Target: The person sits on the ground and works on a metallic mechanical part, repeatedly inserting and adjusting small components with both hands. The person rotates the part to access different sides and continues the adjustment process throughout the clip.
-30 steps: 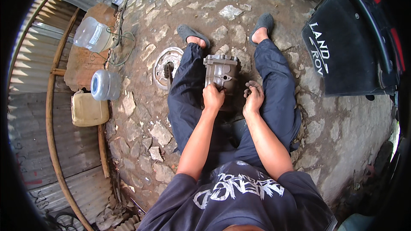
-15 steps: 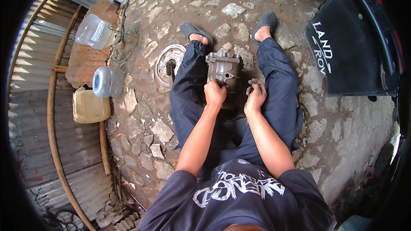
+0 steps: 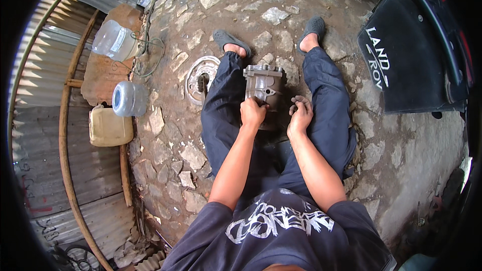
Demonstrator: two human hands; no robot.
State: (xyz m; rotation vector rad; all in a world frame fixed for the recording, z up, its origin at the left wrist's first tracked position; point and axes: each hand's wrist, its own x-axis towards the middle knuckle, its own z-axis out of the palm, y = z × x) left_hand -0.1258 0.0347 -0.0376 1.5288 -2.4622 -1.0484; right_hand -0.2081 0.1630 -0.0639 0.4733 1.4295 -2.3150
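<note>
A grey-brown metal casing (image 3: pixel 261 81), like a small engine or gearbox housing, stands on the ground between my legs. It has a flanged top with bolt heads and a diamond-shaped port on the side nearest me. My left hand (image 3: pixel 253 112) is closed against the casing's near side, its thumb and fingers pinched just below the port. What lies between those fingertips is hidden. Beside the casing, apart from it, my right hand (image 3: pixel 300 115) hovers near my right thigh. Its blackened fingers are loosely curled and apart, with nothing visible in them.
A round metal wheel-like disc (image 3: pixel 202 81) lies by my left leg. Further left are a clear jug (image 3: pixel 114 40), another bluish plastic bottle (image 3: pixel 131 99) and a yellowish jerrycan (image 3: pixel 111 126), by a corrugated metal wall (image 3: pixel 40 145). A black panel (image 3: pixel 416 60) stands at the right.
The view has shifted slightly. My left hand stays at the casing's near side. The fingers of my right hand have curled a little more.
</note>
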